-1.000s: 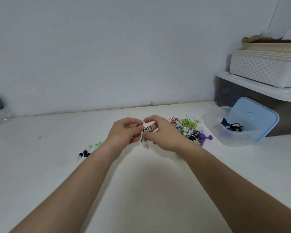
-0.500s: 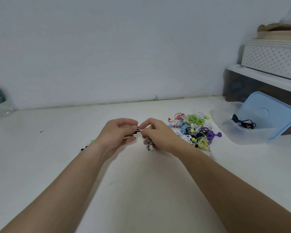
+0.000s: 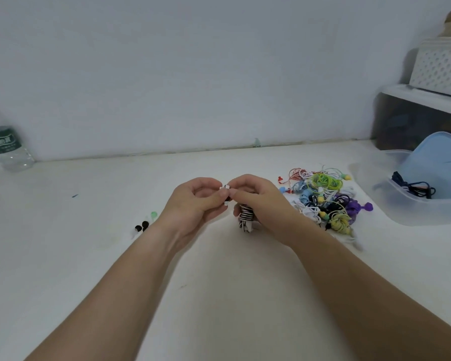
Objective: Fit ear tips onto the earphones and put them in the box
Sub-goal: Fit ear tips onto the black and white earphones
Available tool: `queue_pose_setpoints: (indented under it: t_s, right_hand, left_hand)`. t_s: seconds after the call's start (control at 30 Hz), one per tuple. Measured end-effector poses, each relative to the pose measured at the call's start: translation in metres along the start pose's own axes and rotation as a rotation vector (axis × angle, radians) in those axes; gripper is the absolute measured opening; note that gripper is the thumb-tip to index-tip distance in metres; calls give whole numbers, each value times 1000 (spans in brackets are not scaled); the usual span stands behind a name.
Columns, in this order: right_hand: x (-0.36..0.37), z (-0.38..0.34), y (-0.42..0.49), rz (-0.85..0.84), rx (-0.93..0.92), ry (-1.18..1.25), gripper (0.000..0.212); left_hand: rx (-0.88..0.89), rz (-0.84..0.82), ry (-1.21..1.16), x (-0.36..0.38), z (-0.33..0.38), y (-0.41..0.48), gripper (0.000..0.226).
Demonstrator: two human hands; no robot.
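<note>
1. Head view, hands. The left hand (image 3: 195,204) and right hand (image 3: 261,204) meet at the centre of the tabletop (image 3: 89,243). The thumb and forefinger of each hand are together, pinching the small black-and-white bud (image 3: 225,189) between them. The lower fingers of the right hand are curled round the coiled cable of the striped earphone (image 3: 246,217), which hangs at 6 o'clock from the bud.
2. Head view, progress. The step in hand appears to be seating a tip on this bud; whether the tip is fully on is too small to tell. One dark earphone (image 3: 412,188) lies in the box (image 3: 414,213), far out at 3 o'clock from the hands, so the task looks barely begun. A pile of earphones (image 3: 323,199) in many colours waits at 3 o'clock, between hands and box.
3. Head view, supplies. Loose ear tips (image 3: 141,227), black and pale green, lie at 8 o'clock of the left hand, partly hidden by the wrist.
4. Head view, surroundings. A blue lid (image 3: 438,165) leans on the box at its far side. A bottle (image 3: 7,149) stands at 10 o'clock by the wall; a white basket (image 3: 440,66) sits at 2 o'clock on a shelf.
5. Head view, obstruction. The pile lies across the straight path to the box; a carried earphone would likely pass over it.
</note>
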State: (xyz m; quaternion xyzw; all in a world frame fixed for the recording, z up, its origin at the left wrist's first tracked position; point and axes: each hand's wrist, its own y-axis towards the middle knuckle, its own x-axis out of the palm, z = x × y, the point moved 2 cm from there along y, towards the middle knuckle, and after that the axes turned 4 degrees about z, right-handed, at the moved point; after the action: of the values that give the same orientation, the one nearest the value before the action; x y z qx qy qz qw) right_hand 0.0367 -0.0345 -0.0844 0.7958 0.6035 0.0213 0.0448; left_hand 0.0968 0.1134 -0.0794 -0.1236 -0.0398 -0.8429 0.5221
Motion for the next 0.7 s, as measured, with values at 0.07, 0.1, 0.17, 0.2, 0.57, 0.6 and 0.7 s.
queue_pose_setpoints:
  t_s: [0.07,0.1,0.17,0.2,0.57,0.6,0.7]
  right_hand:
    - [-2,-1,1,24,26,108,8]
    - [-2,-1,1,32,47,152,9]
    - [-3,0,2,46,94,224,9]
    - [-3,1,1,61,114,248,9]
    - [-8,8,3,116,43,194,6]
    - [-8,8,3,116,41,194,8]
    - [-5,7,3,83,34,183,18]
  left_hand:
    - [18,-27,-39,2,2,0,16]
    - [21,-39,-54,3,2,-1,17]
    - [16,-54,-66,5,2,-2,22]
    - [15,-57,-57,5,2,-2,24]
    - [84,-49,246,1,10,-10,36]
    - [98,-32,272,-2,14,-11,29]
    - [247,116,491,-21,31,-13,9]
